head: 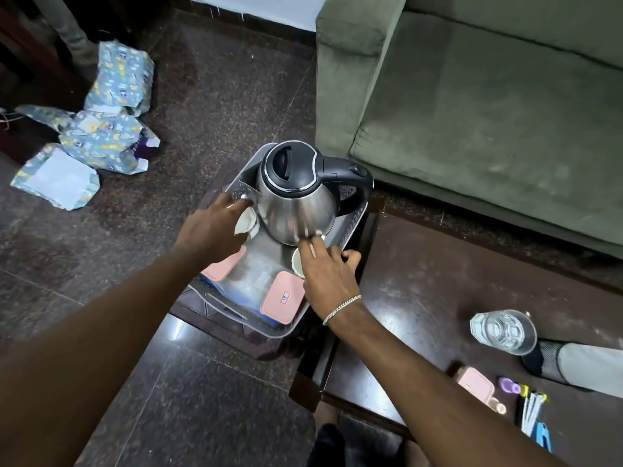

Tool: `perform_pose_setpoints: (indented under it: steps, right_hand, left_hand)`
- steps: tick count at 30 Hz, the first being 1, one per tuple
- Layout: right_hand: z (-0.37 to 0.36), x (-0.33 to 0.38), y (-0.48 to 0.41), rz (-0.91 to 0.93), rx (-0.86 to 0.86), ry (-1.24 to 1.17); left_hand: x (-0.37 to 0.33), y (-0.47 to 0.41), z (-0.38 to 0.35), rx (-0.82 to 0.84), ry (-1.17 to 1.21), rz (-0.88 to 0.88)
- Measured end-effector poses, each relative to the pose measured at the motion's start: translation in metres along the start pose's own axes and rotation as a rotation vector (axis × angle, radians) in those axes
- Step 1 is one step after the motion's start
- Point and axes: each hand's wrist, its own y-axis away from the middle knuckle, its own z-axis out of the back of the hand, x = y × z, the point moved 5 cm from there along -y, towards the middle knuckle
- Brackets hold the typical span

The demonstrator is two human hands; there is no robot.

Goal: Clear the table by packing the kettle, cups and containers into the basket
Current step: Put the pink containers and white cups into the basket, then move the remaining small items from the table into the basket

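A steel kettle (pixel 298 200) with a black lid and handle stands in the far half of a grey plastic basket (pixel 290 326). Two pink-lidded containers lie in the basket's near half, one at the left (pixel 222 266) and one at the right (pixel 282 297). My left hand (pixel 215 227) grips a white cup (pixel 246 222) tilted beside the kettle's left side. My right hand (pixel 328 273) holds another white cup (pixel 297 261) at the kettle's near base. On the dark table (pixel 421 298) remain a clear glass (pixel 504 332) and a small pink container (pixel 475 385).
A green sofa (pixel 488 112) stands behind the table. Crumpled patterned wrapping paper (pixel 101 129) lies on the floor at the left. Near the table's right front are a purple item (pixel 509 387), white sticks (pixel 532 409) and a grey object with a black mesh end (pixel 573 364).
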Motion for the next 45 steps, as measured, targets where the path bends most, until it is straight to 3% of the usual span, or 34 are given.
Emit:
perform_pose_setpoints:
  steps: [11, 20, 23, 30, 33, 39, 45]
  right_hand:
    - [0.009, -0.007, 0.009, 0.011, -0.045, -0.072]
    - [0.035, -0.057, 0.056, 0.071, -0.157, -0.184]
    - [0.035, -0.091, 0.091, 0.076, -0.156, -0.209]
    - [0.018, -0.191, 0.18, -0.027, -0.079, -0.196]
    - [0.007, -0.236, 0.217, -0.1, -0.051, -0.253]
    - [-0.03, -0.306, 0.272, -0.25, 0.072, -0.287]
    - [-0.067, -0.338, 0.305, -0.27, 0.159, -0.301]
  left_hand:
    - [-0.007, 0.01, 0.003, -0.011, 0.053, 0.041]
    - [-0.053, 0.061, 0.023, -0.496, 0.195, 0.047]
    - [-0.093, 0.088, 0.012, -0.563, 0.248, -0.014]
    - [-0.232, 0.131, -0.042, -0.369, 0.261, -0.149]
    - [-0.292, 0.149, -0.068, -0.267, 0.422, -0.12]
    - [-0.395, 0.17, -0.14, 0.034, 0.488, -0.069]
    - [-0.459, 0.187, -0.195, 0.173, 0.405, -0.056]
